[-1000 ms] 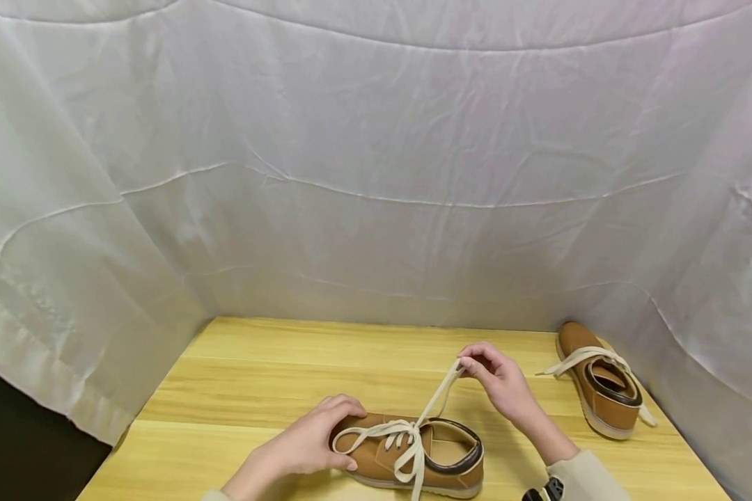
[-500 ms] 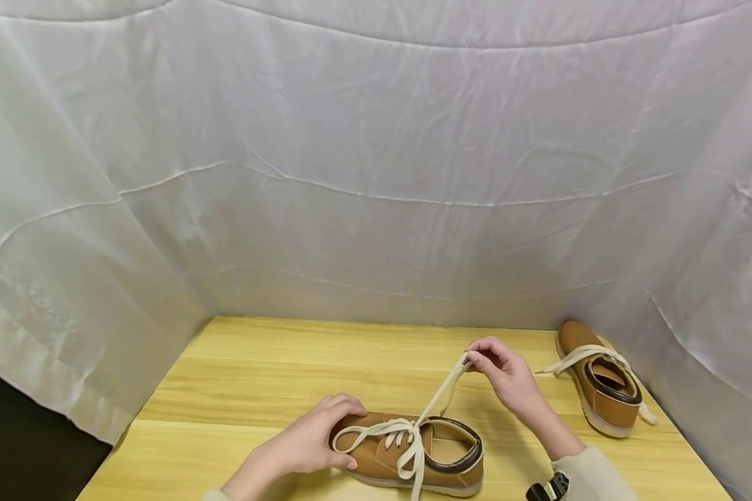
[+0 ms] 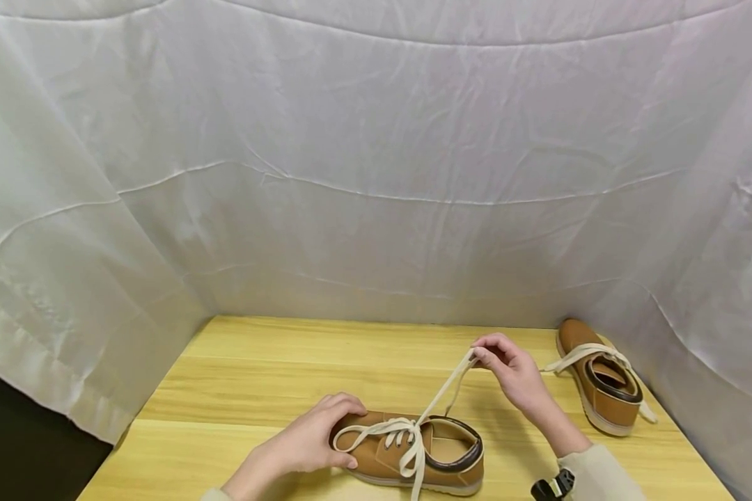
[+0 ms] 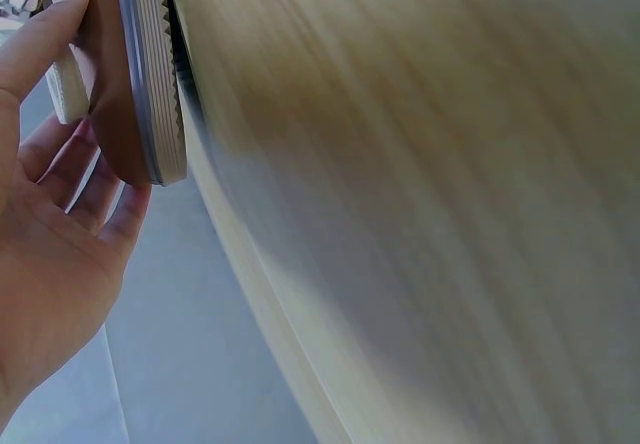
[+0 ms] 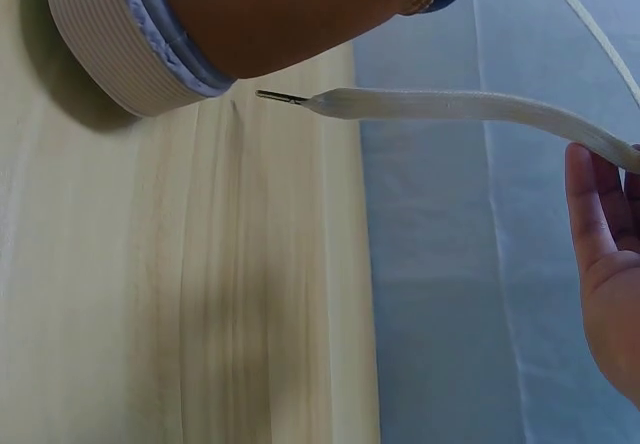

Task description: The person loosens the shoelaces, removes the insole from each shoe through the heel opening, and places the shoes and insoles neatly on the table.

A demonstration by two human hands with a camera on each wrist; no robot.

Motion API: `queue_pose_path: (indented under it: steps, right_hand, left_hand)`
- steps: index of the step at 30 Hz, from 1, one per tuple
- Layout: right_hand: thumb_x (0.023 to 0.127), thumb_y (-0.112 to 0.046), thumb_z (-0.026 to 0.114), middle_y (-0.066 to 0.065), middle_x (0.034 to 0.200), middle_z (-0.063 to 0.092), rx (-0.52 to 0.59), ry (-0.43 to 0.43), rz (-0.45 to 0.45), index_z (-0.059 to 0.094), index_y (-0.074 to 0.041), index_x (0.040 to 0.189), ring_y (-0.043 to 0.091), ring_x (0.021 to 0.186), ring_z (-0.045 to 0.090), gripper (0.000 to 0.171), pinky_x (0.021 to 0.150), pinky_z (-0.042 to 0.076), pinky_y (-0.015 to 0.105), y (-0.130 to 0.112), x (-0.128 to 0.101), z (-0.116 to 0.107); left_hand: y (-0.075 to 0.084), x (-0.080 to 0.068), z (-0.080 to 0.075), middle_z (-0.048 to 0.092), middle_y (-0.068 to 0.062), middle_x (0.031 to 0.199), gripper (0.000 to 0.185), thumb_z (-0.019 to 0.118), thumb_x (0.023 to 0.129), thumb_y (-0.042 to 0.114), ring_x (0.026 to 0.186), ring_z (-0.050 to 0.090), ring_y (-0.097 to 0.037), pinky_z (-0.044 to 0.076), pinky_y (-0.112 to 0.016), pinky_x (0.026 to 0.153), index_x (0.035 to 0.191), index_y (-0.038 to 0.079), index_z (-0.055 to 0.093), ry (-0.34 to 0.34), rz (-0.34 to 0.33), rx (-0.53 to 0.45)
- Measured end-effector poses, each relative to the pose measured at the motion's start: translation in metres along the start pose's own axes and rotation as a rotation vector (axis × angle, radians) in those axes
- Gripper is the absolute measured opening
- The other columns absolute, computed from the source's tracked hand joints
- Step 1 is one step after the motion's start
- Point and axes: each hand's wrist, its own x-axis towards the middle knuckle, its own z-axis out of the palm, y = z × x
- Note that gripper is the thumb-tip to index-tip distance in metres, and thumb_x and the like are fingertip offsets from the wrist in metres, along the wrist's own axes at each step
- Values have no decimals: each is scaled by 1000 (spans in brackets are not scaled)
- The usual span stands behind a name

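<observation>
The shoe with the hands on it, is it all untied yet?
Partly. The right hand pinches one lace end and has it pulled out straight and raised from the near shoe. The left hand holds the toe down. A loop and crossed laces remain on top, so the knot looks not fully loose. The far shoe sits untouched, its laces trailing loose.

Left hand [image 3: 307, 442] covers the near shoe's [image 3: 413, 456] toe; its wrist runs off the head view's lower edge. Right hand's [image 3: 514, 376] fingertips hide where they pinch the lace [image 3: 441, 393]. Left wrist view blurs the table [image 4: 420, 194] and crops the shoe. Right wrist view cuts off the hand and most of the shoe.
</observation>
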Motion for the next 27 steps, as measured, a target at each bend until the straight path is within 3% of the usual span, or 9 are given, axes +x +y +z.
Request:
queue_pose_path:
  steps: [27]
  right_hand:
    - [106,2,53,7,102,65,-86,8,-14,62,12,114,13,90,69,16,80,61,27,5,2,-23]
  left_hand:
    - [3,0,-2,55,-1,146,69,89,81,36,135,50,-20,45,-47,114,139,16,59,3,5,9]
